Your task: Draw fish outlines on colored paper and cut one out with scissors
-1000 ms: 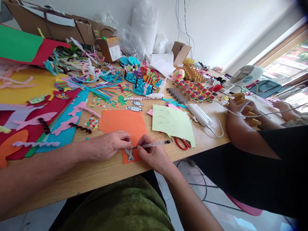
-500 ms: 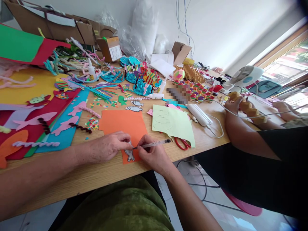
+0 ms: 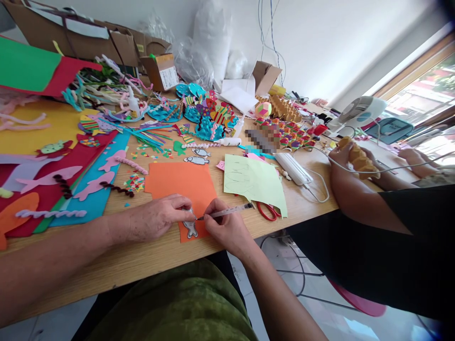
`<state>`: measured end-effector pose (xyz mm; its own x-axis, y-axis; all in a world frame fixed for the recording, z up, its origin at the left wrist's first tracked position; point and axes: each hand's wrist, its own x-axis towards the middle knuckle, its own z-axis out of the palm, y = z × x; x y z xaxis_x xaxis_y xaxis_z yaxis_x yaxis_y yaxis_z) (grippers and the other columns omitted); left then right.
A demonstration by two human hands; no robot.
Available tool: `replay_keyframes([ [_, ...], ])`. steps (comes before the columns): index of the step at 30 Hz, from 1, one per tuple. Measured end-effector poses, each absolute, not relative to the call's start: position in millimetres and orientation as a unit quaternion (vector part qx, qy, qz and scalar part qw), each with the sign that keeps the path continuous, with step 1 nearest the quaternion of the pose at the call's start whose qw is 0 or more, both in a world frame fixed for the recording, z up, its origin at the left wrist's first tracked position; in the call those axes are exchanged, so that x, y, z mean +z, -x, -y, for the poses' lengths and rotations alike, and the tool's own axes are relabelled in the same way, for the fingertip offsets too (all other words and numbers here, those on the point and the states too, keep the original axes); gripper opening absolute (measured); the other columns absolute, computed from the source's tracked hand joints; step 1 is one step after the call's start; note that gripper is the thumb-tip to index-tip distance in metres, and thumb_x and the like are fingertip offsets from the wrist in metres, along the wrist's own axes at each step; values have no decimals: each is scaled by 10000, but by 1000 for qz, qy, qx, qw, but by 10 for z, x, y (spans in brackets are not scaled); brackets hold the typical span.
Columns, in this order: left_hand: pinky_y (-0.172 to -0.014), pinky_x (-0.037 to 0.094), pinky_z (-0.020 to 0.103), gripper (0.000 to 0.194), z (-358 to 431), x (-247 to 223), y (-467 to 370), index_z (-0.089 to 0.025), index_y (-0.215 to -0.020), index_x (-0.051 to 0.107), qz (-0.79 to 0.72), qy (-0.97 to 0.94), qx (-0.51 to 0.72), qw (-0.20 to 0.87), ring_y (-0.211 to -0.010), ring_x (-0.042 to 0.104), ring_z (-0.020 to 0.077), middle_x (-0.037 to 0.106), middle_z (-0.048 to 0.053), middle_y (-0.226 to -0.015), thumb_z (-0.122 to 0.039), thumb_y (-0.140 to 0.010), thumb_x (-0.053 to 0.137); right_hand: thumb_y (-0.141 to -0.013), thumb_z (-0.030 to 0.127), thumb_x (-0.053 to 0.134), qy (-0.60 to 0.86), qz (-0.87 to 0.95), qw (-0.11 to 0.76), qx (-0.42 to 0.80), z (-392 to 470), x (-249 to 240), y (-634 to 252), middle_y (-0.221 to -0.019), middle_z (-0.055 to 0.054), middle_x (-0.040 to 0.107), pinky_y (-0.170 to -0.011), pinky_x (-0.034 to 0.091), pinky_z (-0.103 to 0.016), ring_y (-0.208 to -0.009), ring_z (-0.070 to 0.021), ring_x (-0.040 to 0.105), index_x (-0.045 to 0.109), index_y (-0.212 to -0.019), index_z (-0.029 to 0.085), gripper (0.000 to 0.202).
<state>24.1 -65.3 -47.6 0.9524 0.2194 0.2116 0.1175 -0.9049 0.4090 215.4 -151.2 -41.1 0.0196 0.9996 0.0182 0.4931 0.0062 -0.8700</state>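
Observation:
A small grey fish cutout (image 3: 191, 229) with a dark outline lies on a sheet of orange craft foam or paper (image 3: 179, 177). My left hand (image 3: 159, 218) holds the cutout down with thumb and forefinger, covering part of its upper end. Pinched in my right hand (image 3: 227, 229) is a clear-barrelled pen (image 3: 232, 209), its tip at the cutout's right edge on the orange sheet. Two more grey fish cutouts (image 3: 196, 160) rest just past the sheet's far edge. A pale green sheet (image 3: 250, 179) with faint pencil lines lies to the right, partly over red-handled scissors (image 3: 269, 213).
Coloured sheets with pink fish shapes (image 3: 95, 185) and fuzzy stems cover the left side. Craft pieces and glue bottles (image 3: 230, 141) crowd the back. A white power strip (image 3: 293, 169) with a cable lies right, near a co-worker's hands holding a yellow folded piece (image 3: 360, 160).
The pen has tilted slightly, its tip staying near the cutout's edge. My left hand stays in place. The co-worker's hands have shifted the yellow piece. The whole view has drifted slightly.

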Motion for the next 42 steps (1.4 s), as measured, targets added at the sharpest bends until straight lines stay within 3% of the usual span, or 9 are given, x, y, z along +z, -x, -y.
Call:
replay_keyframes([
  [26,-839,444,285,394,684,-509,-227,-202,-1102,576,-98,-972,125,174,-968,518,189,532,97,-1073,-14,-846,345,-704,162,467,621,617,359,323,1423,-355,-2076,-567,46,468,-461,318,-213,-505,-103,423,451,-658,211,69],
  [42,-835,461,309,352,702,-512,-210,-204,-1099,574,-108,-974,104,171,-976,524,203,527,103,-1088,-56,-891,332,-705,138,467,616,623,358,325,1354,-362,-2076,-606,33,515,-499,359,-213,-559,-112,483,456,-656,210,88],
])
